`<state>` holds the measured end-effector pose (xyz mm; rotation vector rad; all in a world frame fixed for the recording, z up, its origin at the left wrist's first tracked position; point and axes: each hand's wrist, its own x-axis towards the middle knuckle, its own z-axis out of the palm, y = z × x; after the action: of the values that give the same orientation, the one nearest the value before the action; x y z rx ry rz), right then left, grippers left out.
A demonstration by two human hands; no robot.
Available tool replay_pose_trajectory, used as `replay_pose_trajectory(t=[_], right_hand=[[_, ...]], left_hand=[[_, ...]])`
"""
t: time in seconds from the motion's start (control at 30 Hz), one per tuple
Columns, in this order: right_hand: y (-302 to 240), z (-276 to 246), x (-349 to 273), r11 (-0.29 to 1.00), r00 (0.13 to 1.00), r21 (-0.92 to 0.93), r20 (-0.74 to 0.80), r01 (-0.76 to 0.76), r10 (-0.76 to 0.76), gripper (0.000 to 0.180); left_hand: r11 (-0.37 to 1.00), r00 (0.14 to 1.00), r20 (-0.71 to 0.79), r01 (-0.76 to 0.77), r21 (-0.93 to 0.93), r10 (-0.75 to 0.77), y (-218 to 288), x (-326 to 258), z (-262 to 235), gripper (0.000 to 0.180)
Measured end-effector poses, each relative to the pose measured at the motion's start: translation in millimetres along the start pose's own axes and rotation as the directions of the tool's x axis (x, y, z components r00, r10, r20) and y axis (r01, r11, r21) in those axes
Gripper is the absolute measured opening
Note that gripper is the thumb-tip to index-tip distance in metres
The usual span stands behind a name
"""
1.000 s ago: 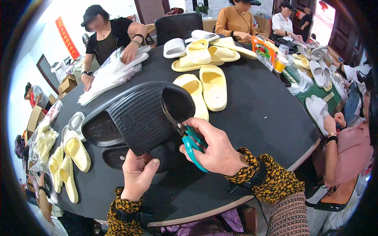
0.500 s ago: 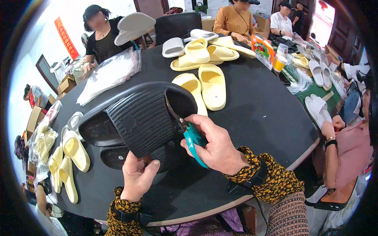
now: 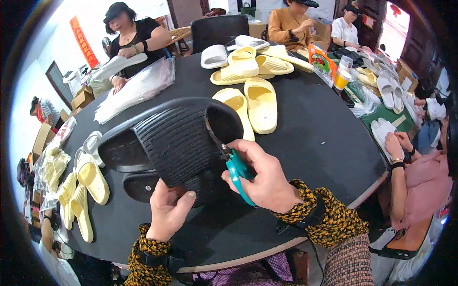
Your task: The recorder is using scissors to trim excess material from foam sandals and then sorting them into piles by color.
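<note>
My left hand (image 3: 171, 209) is closed on the lower edge of a pair of black slippers, thumb on top. The upper black slipper (image 3: 174, 138) lies on its side, its ribbed strap facing me. Below it, partly hidden, is the second black slipper (image 3: 138, 187). In my right hand (image 3: 265, 178) is a pair of scissors (image 3: 237, 174) with teal handles, fingers wrapped round them. The dark blades reach up against the edge of the strap; their tips are hard to make out against the black.
Yellow slippers (image 3: 261, 106) and grey ones sit at the table's (image 3: 310, 176) far side, more yellow slippers (image 3: 93, 178) at the left. A stack of clear plastic bags (image 3: 138, 88) lies far left. Co-workers sit around. A yellow cup (image 3: 342, 78) stands far right.
The co-worker at the far left has lowered a pale slipper beside the bags. My hands and the black slippers have barely shifted. The co-worker at the right has moved both hands onto white slippers.
</note>
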<state>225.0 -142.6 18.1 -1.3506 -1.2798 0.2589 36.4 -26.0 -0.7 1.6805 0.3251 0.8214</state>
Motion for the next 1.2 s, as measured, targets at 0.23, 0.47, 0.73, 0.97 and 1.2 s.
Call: replay_pose_trajectory(t=[0.23,0.47,0.73,0.97,1.2], right_hand=[[-1,-1,-5,0.991,0.992,0.058,-0.033,-0.121,0.123,0.043],[-1,5,-12,0.940,0.955,0.197,-0.049,-0.279,0.294,0.045],[-1,10,-19,0.927,0.955,0.237,0.013,-0.291,0.296,0.041],[16,13,-14,0.976,0.984,0.137,-0.032,-0.170,0.176,0.042],[30,-3,9,0.967,0.988,-0.244,-0.150,-0.068,0.032,0.042]], left_hand=[[0.997,0.997,0.042,-0.059,0.042,0.058,-7,6,0,0.045],[0.997,0.997,0.016,-0.075,-0.011,0.075,-7,8,-4,0.051],[0.995,0.998,0.032,0.065,-0.072,-0.063,-5,9,-11,0.057],[0.966,0.987,-0.077,0.117,-0.231,-0.138,4,14,-17,0.058],[0.973,0.965,-0.252,0.019,-0.229,-0.078,9,22,-13,0.041]])
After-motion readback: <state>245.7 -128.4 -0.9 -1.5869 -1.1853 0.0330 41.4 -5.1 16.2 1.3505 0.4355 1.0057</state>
